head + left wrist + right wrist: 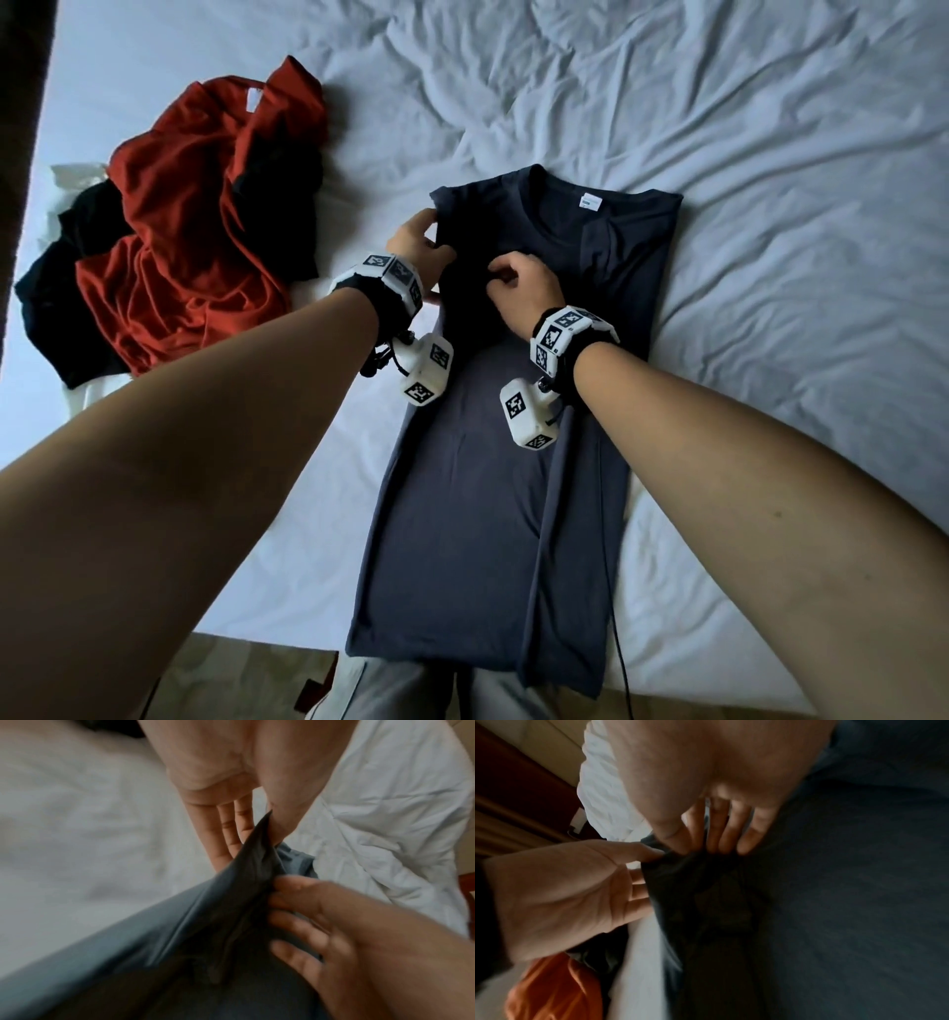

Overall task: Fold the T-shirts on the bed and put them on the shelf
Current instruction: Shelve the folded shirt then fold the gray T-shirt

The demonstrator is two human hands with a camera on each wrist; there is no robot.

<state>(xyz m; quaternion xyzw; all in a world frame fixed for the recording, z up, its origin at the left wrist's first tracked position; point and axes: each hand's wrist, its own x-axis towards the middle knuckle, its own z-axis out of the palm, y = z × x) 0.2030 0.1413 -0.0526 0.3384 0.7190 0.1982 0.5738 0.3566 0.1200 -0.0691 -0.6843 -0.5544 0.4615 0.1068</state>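
Head view: you are pinching the navy T-shirt (493, 462) shoulder at twelve o'clock, left hand (418, 246) and right hand (521, 288) both gripping cloth, seemingly to tuck the sleeve inward.

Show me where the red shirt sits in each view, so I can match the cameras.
Head: red shirt crumpled at upper left on the sheet, left of the navy shirt.
Left wrist: not in it.
Right wrist: an orange-red bit at bottom left, below the left hand.
Shared landmark: the navy fold that the left hand grips.
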